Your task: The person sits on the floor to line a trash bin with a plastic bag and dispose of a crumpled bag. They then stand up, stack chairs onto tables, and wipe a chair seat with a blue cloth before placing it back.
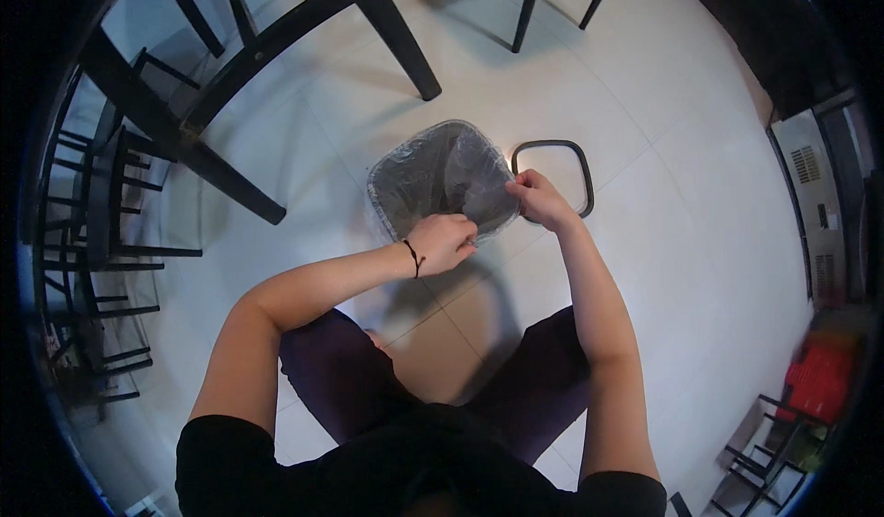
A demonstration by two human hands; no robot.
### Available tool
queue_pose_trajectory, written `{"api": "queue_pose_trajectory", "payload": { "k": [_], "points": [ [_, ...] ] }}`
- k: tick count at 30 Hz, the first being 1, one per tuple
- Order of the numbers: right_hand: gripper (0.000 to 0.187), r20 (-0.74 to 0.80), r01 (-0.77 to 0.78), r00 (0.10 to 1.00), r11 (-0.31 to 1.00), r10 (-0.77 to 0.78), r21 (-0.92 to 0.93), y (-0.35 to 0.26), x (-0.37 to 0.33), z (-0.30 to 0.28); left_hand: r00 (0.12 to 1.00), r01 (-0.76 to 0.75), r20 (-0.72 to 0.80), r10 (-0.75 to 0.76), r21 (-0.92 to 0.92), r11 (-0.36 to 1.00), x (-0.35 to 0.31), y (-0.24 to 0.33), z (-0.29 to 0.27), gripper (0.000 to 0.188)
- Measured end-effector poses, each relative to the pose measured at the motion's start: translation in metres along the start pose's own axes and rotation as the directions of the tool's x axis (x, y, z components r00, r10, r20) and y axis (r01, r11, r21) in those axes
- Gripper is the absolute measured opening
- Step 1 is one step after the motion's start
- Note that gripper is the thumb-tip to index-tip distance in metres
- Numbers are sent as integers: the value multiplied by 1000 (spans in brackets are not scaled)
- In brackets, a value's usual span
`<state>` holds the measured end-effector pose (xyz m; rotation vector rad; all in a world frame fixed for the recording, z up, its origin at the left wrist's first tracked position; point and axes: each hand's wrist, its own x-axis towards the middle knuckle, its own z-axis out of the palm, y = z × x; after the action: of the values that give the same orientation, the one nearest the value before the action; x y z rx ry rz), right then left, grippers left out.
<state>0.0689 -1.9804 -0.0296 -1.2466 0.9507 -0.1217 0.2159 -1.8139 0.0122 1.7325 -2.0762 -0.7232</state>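
While left grip (442,243) pinches near edge of lined bin (431,178), right grip (541,200) pinches its right edge.

1. Floor (691,268) – pale, glossy tiles with thin joints, spreading out below and all round both hands.
2. Bag-lined bin (405,181) standing on the tiles, its rim at the left hand (442,243) and right hand (540,200).
3. Black rounded-square ring (552,142) lying just beyond the right hand.
4. Dark furniture legs (391,29) – ahead and leftward of the grip.
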Motion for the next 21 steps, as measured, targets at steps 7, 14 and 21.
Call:
{"api": "queue_pose_trajectory", "payload": {
  "k": [7, 14, 21],
  "points": [
    [31, 10, -110, 994, 984, 109, 143, 0, 1, 16, 879, -355, -62, 473, 578, 735, -31, -2, 22, 11],
    [57, 118, -179, 981, 948, 152, 264, 19, 19, 20, 659, -620, 191, 727, 686, 381, -58, -49, 43, 19],
    [53, -2, -153, 987, 947, 160, 282, 4, -8, 16, 966, -140, -173, 194, 283, 949, 4, -11, -24, 24]
  ]
}}
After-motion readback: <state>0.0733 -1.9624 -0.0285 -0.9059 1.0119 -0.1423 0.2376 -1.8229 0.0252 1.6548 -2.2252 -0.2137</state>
